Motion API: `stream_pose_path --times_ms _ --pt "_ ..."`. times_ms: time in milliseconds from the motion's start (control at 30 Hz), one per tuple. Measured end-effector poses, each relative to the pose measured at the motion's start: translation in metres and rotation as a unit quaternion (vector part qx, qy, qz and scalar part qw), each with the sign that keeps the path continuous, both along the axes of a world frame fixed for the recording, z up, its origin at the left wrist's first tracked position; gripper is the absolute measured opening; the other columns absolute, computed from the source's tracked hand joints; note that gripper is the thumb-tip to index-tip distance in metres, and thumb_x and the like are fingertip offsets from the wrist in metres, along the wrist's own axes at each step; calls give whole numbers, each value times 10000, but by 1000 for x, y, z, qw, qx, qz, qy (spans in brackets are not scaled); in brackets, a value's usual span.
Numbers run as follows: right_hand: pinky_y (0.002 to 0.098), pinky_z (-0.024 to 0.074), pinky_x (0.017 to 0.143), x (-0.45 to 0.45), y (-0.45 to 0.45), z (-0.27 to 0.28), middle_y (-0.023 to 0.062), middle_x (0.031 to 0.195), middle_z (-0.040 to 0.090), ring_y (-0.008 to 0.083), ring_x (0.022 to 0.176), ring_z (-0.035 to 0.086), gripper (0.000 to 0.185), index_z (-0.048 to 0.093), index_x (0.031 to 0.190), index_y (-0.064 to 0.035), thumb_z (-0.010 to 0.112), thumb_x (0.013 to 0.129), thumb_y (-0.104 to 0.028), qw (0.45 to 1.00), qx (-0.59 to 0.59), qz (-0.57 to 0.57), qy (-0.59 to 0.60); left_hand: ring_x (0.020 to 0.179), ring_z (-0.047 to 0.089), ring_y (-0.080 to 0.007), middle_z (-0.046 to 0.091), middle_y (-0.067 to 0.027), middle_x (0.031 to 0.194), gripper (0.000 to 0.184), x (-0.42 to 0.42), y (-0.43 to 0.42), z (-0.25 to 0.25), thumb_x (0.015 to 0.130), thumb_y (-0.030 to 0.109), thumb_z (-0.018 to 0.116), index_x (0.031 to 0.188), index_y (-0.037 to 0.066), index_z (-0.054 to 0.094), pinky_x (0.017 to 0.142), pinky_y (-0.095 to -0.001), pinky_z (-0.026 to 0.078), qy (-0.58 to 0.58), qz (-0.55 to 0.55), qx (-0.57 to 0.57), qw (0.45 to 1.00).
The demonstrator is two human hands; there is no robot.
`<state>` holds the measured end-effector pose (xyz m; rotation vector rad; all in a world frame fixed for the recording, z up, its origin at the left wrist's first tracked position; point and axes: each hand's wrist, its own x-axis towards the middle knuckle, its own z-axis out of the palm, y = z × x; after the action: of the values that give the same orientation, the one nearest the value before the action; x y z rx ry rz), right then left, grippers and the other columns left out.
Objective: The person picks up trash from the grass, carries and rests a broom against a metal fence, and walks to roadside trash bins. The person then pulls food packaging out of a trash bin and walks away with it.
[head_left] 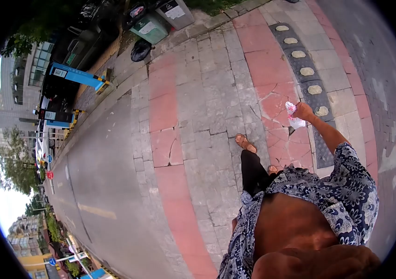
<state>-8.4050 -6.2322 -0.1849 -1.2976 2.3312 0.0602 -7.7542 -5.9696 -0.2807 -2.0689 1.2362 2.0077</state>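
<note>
My right hand (304, 112) is closed around a small white plastic bag (296, 122) with pinkish-red print. The bag's top sticks out past my fingers, and its lower part hangs below them. My right arm reaches out from a navy and white patterned shirt (346, 195), which lies open over my chest. Only a sliver of skin shows by the shirt's left edge, and my left hand cannot be made out. Below me are my black trousers (252, 173) and brown sandals (243, 140), one foot ahead of the other on the paving.
Cracked grey and red paving (167, 144) runs underfoot, bordered by a dark strip with pale studs (307, 71). Bins (150, 29) and a black bag (140, 50) stand at the upper edge. Blue barrier posts (77, 76) and a road (100, 176) lie to the left.
</note>
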Motion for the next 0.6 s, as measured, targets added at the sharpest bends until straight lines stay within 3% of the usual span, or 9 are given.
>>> stream_pose_path --times_ms 200,233,267,333,400,500,533,567,600 --pt "455 593 793 -6 -37 -78 210 951 756 364 932 744 459 750 905 -14 893 638 -360 985 130 -108 19 629 686 -237 721 -133 819 162 -13 -207 -64 934 186 552 881 55 631 497 -357 524 7 -1 5 1000" --pt "442 597 819 -1 -41 -78 216 1002 753 332 948 748 596 725 984 25 949 548 -314 970 162 -179 -21 638 691 -242 722 -136 826 164 -14 -251 -69 935 188 553 890 53 634 500 -359 527 12 11 12 1000" --pt "439 597 826 4 -46 -79 221 999 754 333 961 749 583 727 974 36 960 535 -269 952 203 -217 -73 646 696 -246 723 -139 833 166 -12 -291 -74 936 190 554 900 51 637 503 -361 531 18 30 24 999" --pt "447 587 874 -6 -9 -102 237 976 751 360 986 740 594 732 924 55 936 570 -376 959 228 -167 -11 664 707 -255 725 -145 847 172 -23 -379 -79 938 193 555 919 48 644 509 -365 539 29 106 84 990" --pt "443 577 885 16 -72 -78 228 1049 745 348 1008 732 599 744 1018 21 912 598 -372 952 236 -194 -31 681 718 -264 728 -151 861 179 -24 -496 -87 941 197 557 938 44 650 515 -368 547 22 189 144 971" --pt "430 582 859 24 -143 -104 215 968 750 344 954 740 539 756 941 4 912 601 -384 924 243 -285 -77 641 697 -198 717 -123 787 198 -28 -669 -65 969 205 565 928 30 648 532 -289 521 39 155 14 987" --pt "421 588 823 28 -113 -92 212 909 745 339 914 742 496 759 857 -12 905 599 -410 941 222 -245 -74 674 722 -199 738 -129 847 225 -35 -661 -57 972 211 609 1032 4 674 550 -291 549 52 120 -46 990" --pt "445 592 766 23 -141 -105 212 852 747 326 857 746 624 722 758 16 896 609 -564 968 208 -128 -52 687 723 -195 738 -129 848 256 -35 -715 -54 980 226 615 1066 -6 677 576 -286 556 64 111 -74 989" --pt "436 593 764 3 -160 -149 204 851 747 327 853 745 604 723 763 10 903 593 -541 967 224 -97 -68 697 722 -199 736 -122 845 263 -39 -765 -53 987 216 610 1093 -15 676 602 -290 562 74 115 -107 985"
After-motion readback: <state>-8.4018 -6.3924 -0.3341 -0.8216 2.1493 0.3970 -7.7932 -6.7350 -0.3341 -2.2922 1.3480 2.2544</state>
